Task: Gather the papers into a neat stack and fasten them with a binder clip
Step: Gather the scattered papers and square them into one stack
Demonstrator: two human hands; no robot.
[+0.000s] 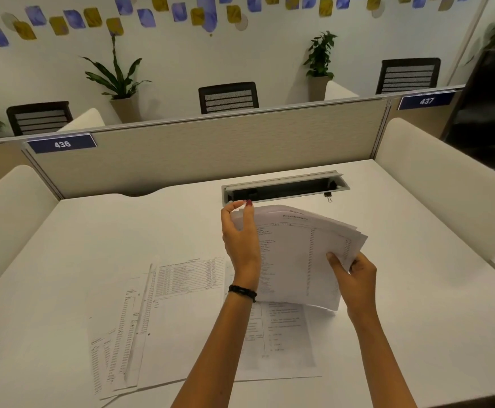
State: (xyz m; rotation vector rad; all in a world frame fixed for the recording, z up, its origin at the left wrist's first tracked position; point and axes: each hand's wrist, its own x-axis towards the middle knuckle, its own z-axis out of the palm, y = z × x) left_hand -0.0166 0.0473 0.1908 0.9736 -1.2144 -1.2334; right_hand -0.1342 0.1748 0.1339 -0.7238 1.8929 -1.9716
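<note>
A bundle of several printed sheets [296,257] is lifted above the white desk, its edges fanned and uneven. My right hand [355,275] grips its near right corner, thumb on top. My left hand [240,240] holds its left edge, with the thumb and a fingertip pinching near the far corner. More printed sheets [181,316] lie spread and overlapping on the desk below and to the left. A small black binder clip [328,196] rests on the desk by the right end of the cable slot, away from both hands.
An open metal cable slot [284,188] is set into the desk just beyond the held bundle. A beige partition [211,154] closes the far side, and padded side panels [446,195] flank the desk. Chairs and potted plants stand behind.
</note>
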